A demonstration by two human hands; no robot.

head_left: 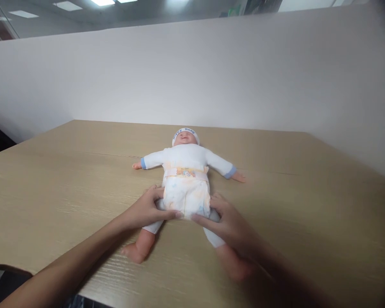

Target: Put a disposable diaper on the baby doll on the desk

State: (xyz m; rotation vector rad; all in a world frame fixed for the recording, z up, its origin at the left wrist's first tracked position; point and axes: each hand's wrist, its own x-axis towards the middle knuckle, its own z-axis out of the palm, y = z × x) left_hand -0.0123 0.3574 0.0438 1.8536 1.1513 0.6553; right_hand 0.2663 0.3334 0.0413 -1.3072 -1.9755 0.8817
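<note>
White doll outfit (189, 155) (blue cuffs (230, 172)), pastel-printed white diaper (186, 192), tan wood-grained table (67, 184)

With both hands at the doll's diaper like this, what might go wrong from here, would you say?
The left hand and right hand have their thumbs at the lower front of the white, pastel-printed diaper, so uneven pressure might bunch or skew it.
A strong tug might strain the printed orange-and-cream waistband across the front.
The white-clothed baby doll lies on a pale wooden table, so pulling could drag it along.
</note>
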